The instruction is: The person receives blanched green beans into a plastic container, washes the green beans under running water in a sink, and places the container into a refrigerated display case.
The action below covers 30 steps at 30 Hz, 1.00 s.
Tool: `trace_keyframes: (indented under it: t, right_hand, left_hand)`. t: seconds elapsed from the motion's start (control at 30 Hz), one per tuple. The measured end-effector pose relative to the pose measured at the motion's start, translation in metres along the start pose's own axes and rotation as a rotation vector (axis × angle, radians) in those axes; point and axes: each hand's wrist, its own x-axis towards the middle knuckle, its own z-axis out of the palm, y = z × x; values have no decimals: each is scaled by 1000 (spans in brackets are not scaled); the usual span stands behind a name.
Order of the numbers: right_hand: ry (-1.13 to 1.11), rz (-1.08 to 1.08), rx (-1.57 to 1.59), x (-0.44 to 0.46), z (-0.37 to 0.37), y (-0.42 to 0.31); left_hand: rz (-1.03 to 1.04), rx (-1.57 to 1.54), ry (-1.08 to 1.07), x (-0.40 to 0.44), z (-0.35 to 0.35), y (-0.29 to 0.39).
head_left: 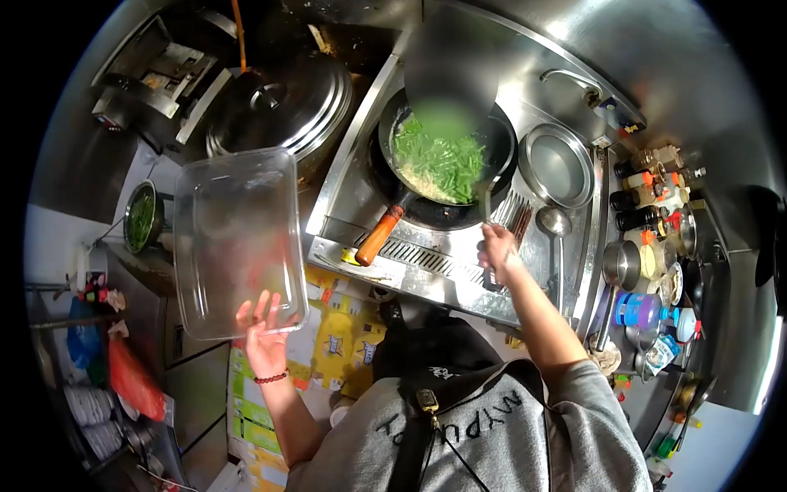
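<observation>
A clear plastic container (238,246) is tilted up at the left, with nothing distinct inside. My left hand (266,336) grips its lower edge, fingers showing through the plastic. My right hand (498,250) is closed round the handle of a metal utensil, which reaches over the right rim of the wok (500,135); its far end cannot be made out. Chopped green vegetables (438,160) and pale shreds (426,184) lie in the wok. The wok's wooden handle (379,235) points toward me. A blurred grey shape covers the upper part of the wok.
Right of the wok are a round metal basin (557,166), a ladle (554,221) and a faucet (574,78). Bottles (643,197) line the far right. A large lidded pot (279,107) stands at the upper left, and a bowl of greens (142,217) at the left.
</observation>
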Motion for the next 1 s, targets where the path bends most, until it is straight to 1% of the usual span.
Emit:
trace_keyframes:
  t: [0.03, 0.07, 0.13, 0.17, 0.2, 0.27, 0.3, 0.4, 0.47, 0.5, 0.53, 0.6, 0.7, 0.73, 0.8, 0.87, 0.93, 1.0]
  right_hand:
    - [-77, -12, 29, 8, 12, -1]
    - [-118, 5, 159, 17, 18, 0]
    - [-265, 61, 283, 37, 1, 0]
    - [-330, 94, 283, 38, -12, -3]
    - [-385, 196, 382, 39, -20, -1]
    - [-354, 182, 338, 27, -3, -4]
    - [-362, 174, 405, 26, 13, -7]
    - [-456, 202, 625, 48, 25, 6]
    - [-610, 249, 738, 47, 2, 1]
    - [-615, 317, 828, 34, -13, 2]
    - [-551, 264, 751, 24, -18, 2]
    - [-509, 244, 707, 8, -27, -1]
    - [-493, 205, 688, -5, -38, -5]
    - [-493, 196, 687, -7, -41, -8]
    - [-443, 157, 627, -12, -46, -13]
    - [-442, 135, 638, -19, -50, -21]
    - [-378, 113, 577, -34, -60, -33]
    - [-338, 28, 432, -58, -64, -49]
  left_hand:
    - [-27, 19, -22, 8, 6, 0]
    - [-52, 35, -40, 13, 14, -1]
    - [-78, 55, -45, 16, 24, 5]
    - [-84, 90, -62, 16, 29, 8]
    - [-85, 118, -75, 16, 33, 4]
    - [-103, 140, -61, 12, 40, 1]
    - [-117, 161, -53, 11, 44, 3]
    - [-140, 170, -116, 20, 60, 7]
    - [-140, 196, -124, 30, 71, 8]
    - [-130, 201, -142, 35, 75, 5]
    - [-131, 212, -165, 39, 80, 4]
    - [-131, 208, -182, 48, 94, -1]
    - [-178, 189, -69, 62, 121, -10]
    - [-174, 185, -75, 67, 128, -14]
    - [-146, 266, -52, 77, 139, -24]
    - [-110, 345, -8, 85, 155, -33]
    - [-59, 403, -4, 93, 166, -45]
    - [-19, 444, -9, 107, 173, -63]
